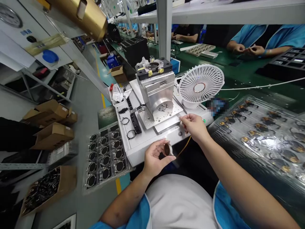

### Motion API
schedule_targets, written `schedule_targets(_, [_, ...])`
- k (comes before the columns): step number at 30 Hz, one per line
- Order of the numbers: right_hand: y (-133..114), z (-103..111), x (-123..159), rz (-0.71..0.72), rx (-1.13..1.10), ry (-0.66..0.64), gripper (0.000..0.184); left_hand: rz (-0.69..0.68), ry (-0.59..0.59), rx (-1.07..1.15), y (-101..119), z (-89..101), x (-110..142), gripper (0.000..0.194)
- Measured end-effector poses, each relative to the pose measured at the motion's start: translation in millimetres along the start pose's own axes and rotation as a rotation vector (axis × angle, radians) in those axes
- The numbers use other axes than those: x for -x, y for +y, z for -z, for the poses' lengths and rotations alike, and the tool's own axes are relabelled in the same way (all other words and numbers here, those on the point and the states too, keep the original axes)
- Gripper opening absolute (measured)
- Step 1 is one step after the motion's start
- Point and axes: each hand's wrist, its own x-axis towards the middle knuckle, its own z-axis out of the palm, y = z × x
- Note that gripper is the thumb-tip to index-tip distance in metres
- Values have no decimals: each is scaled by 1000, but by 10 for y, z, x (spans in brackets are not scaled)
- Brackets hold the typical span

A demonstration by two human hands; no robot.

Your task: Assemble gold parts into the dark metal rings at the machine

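Observation:
My left hand (154,159) is closed on a small round part (168,149) with a brownish face and a pale rim, held in front of the machine base. Thumb and fingers pinched, my right hand (194,126) is at the front right edge of the metal sliding plate (168,124); what it grips, if anything, is hidden. Above that plate stands a silver metal fixture block (158,92). A black top plate (154,68) with a round opening and yellow tape pieces sits on the block. An orange cable (184,146) runs below my right hand.
A white fan (201,84) stands right of the fixture. At left is a clear tray (87,189) of round black-faced parts; at right, a clear tray (234,135) of amber parts. A brass-coloured cylinder (88,19) hangs overhead. Co-workers' hands (247,50) are across the bench.

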Motion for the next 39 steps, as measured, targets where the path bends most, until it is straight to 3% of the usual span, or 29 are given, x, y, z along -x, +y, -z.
schedule_targets(3, [-65,18,284,41,-25,-48,53,-80,43,-130,-2,-24,10,68])
schedule_targets(7, [-66,42,782,-52,44,-295,52,-153,50,-286,7,-39,27,79])
schedule_targets(10, [9,29,985,-93,101,-384,49,-227,45,-374,29,-52,28,82])
schedule_targets(16, [92,-4,990,-73,135,-345,48,-300,27,-430,64,-71,11,78])
schedule_targets(29, [215,-54,988,-39,95,-307,44,-242,48,-492,1,-31,86,68])
schedule_targets(33, [232,161,1076,-47,72,-363,46,-284,-95,-418,-111,-120,115,75])
schedule_targets(34, [193,304,1137,-5,99,-311,46,-290,-154,-403,-132,-145,117,79])
schedule_targets(36, [56,718,1341,96,219,-62,43,-281,-256,-394,-164,-177,110,83])
schedule_targets(37, [-28,982,1485,130,301,121,41,-269,-285,-395,-176,-181,100,80])
schedule_targets(39, [-168,1586,1826,62,511,551,36,-233,-304,-393,-200,-172,70,67])
